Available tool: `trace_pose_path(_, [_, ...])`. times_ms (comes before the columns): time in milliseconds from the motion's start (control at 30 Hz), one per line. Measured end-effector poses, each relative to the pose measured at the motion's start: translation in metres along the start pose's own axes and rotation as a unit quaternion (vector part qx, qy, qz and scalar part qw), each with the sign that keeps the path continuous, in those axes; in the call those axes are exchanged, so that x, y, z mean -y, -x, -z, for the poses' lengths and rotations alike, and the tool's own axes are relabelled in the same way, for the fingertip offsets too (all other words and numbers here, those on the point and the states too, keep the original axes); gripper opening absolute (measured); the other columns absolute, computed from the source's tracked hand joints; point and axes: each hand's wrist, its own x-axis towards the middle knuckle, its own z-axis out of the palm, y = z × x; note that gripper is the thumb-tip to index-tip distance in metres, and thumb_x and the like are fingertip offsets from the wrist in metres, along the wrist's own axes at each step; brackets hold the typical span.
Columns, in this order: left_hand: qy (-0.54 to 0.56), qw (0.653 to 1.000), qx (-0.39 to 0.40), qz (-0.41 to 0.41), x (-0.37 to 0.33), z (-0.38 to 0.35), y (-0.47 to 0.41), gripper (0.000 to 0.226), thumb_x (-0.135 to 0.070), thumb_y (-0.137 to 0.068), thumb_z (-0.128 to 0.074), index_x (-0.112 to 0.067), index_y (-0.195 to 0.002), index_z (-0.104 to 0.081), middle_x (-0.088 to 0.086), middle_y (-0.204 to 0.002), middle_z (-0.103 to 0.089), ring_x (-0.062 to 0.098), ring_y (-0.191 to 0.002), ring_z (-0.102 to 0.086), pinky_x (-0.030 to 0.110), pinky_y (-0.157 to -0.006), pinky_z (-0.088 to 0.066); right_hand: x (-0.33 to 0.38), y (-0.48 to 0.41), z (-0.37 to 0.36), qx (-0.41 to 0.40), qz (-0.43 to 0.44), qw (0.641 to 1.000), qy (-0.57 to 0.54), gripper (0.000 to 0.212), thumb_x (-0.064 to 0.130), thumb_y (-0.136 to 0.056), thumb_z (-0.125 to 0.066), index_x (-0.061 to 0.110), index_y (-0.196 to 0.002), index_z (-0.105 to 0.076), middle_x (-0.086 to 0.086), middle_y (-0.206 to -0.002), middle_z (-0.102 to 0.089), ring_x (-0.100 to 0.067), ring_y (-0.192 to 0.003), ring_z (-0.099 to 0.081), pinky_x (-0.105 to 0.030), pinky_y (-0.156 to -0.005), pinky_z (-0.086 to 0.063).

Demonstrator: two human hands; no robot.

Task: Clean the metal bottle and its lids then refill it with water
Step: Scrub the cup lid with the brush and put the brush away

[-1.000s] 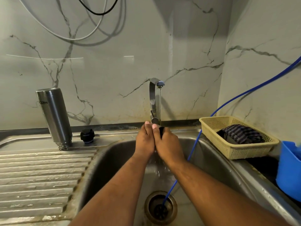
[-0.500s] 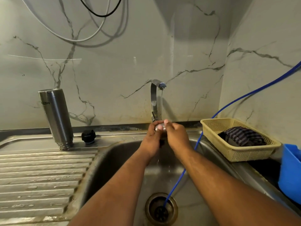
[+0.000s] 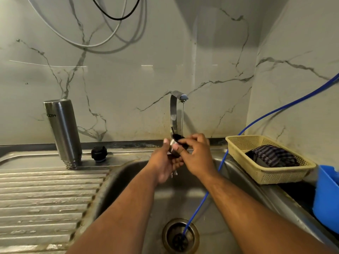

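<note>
From the head view, both hands meet just under the tap (image 3: 178,99), over the sink (image 3: 128,173). The left hand (image 3: 165,162) cups a metal lid (image 3: 175,143), its fingers closed around it; the right hand (image 3: 197,153) grips the lid's dark rim, water running in. The metal bottle (image 3: 63,131) stands inverted well left of the tap, a black inner lid (image 3: 99,154) just beside it. Lid rinsing seems in hand; next calls for setting this lid down and righting the bottle to refill.

Open steel basin (image 3: 128,180) below; thin blue hose (image 3: 205,197) crossing right side, curved chrome tap (image 3: 173,114) blocking behind.
</note>
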Motion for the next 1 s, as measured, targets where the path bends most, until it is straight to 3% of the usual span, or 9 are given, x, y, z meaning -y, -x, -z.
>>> trace_pose_path(100, [-0.03, 0.999, -0.01, 0.033, -0.001, -0.001, 0.0, 0.061, -0.056, -0.107, -0.027, -0.011, -0.117, -0.067, 0.004, -0.07, -0.067, 0.016, -0.064, -0.06, 0.031, -0.06, -0.05, 0.006, 0.0, -0.001, 0.003, -0.103, 0.989, -0.11, 0.067, 0.049, -0.083, -0.079, 0.032, -0.14, -0.049, 0.008, -0.134, -0.045, -0.011, -0.122, -0.045, -0.016, -0.086, -0.042])
trace_pose_path(200, [-0.161, 0.983, -0.016, 0.085, 0.004, 0.005, 0.002, 0.064, -0.059, -0.107, -0.024, -0.012, -0.119, -0.066, 0.009, -0.087, -0.075, 0.022, -0.076, -0.068, 0.034, -0.068, -0.054, -0.003, -0.001, 0.002, 0.049, -0.156, 0.981, -0.109, 0.075, 0.044, -0.081, -0.082, 0.028, -0.146, -0.047, 0.0, -0.14, -0.056, -0.019, -0.124, -0.056, -0.017, -0.076, -0.046])
trace_pose_path(300, [-0.264, 0.956, -0.116, 0.048, 0.016, 0.026, -0.008, 0.057, -0.055, -0.106, -0.032, -0.011, -0.122, -0.064, 0.008, -0.106, -0.074, 0.027, -0.095, -0.068, 0.041, -0.08, -0.055, -0.015, 0.0, 0.004, 0.045, -0.151, 0.987, 0.007, 0.084, 0.039, -0.077, -0.087, 0.028, -0.149, -0.044, -0.003, -0.146, -0.054, -0.022, -0.131, -0.052, -0.027, -0.096, -0.046])
trace_pose_path(367, [-0.258, 0.955, -0.145, -0.003, 0.016, 0.033, -0.015, 0.054, -0.051, -0.107, -0.036, -0.008, -0.122, -0.066, 0.009, -0.106, -0.073, 0.028, -0.099, -0.068, 0.043, -0.09, -0.054, -0.014, 0.002, -0.001, 0.077, -0.146, 0.986, 0.001, 0.089, 0.038, -0.075, -0.089, 0.029, -0.151, -0.043, -0.001, -0.146, -0.054, -0.021, -0.132, -0.052, -0.028, -0.102, -0.044])
trace_pose_path(500, [-0.219, 0.96, -0.163, -0.059, -0.003, 0.027, -0.031, 0.041, -0.038, -0.11, -0.037, -0.011, -0.121, -0.065, 0.008, -0.114, -0.071, 0.029, -0.105, -0.064, 0.045, -0.097, -0.05, -0.016, 0.006, -0.005, 0.061, -0.148, 0.987, 0.013, 0.083, 0.031, -0.079, -0.086, 0.026, -0.15, -0.044, -0.002, -0.141, -0.059, -0.02, -0.129, -0.055, -0.027, -0.1, -0.045])
trace_pose_path(600, [-0.272, 0.949, -0.13, -0.094, -0.02, 0.019, -0.045, 0.029, -0.023, -0.106, -0.044, -0.019, -0.13, -0.06, 0.005, -0.13, -0.065, 0.027, -0.119, -0.058, 0.049, -0.107, -0.044, -0.017, 0.006, -0.003, 0.082, -0.144, 0.986, 0.019, 0.073, 0.026, -0.079, -0.087, 0.023, -0.143, -0.052, 0.0, -0.135, -0.064, -0.017, -0.122, -0.059, -0.023, -0.095, -0.046])
trace_pose_path(767, [-0.359, 0.924, -0.06, -0.115, -0.039, 0.001, -0.058, 0.064, 0.011, -0.098, -0.035, -0.016, -0.156, -0.036, 0.002, -0.154, -0.048, 0.022, -0.144, -0.039, 0.042, -0.121, -0.032, -0.015, 0.006, -0.009, 0.082, -0.144, 0.986, 0.022, 0.068, 0.027, -0.078, -0.087, 0.02, -0.139, -0.057, -0.001, -0.132, -0.065, -0.019, -0.122, -0.06, -0.028, -0.103, -0.049])
trace_pose_path(867, [-0.388, 0.912, -0.068, -0.117, -0.042, -0.001, -0.063, 0.074, 0.02, -0.091, -0.033, -0.013, -0.157, -0.035, 0.004, -0.157, -0.045, 0.023, -0.147, -0.037, 0.033, -0.118, -0.033, -0.017, 0.008, -0.012, 0.06, -0.14, 0.988, 0.012, 0.062, 0.026, -0.08, -0.085, 0.019, -0.135, -0.058, 0.002, -0.126, -0.066, -0.017, -0.121, -0.06, -0.022, -0.096, -0.045])
trace_pose_path(1000, [-0.4, 0.907, -0.061, -0.114, -0.041, 0.0, -0.059, 0.079, 0.025, -0.087, -0.034, -0.011, -0.158, -0.032, 0.004, -0.16, -0.041, 0.023, -0.15, -0.033, 0.029, -0.115, -0.032, -0.016, 0.007, -0.015, 0.062, -0.148, 0.987, 0.016, 0.054, 0.031, -0.079, -0.086, 0.022, -0.127, -0.063, 0.002, -0.122, -0.067, -0.017, -0.116, -0.062, -0.028, -0.096, -0.052])
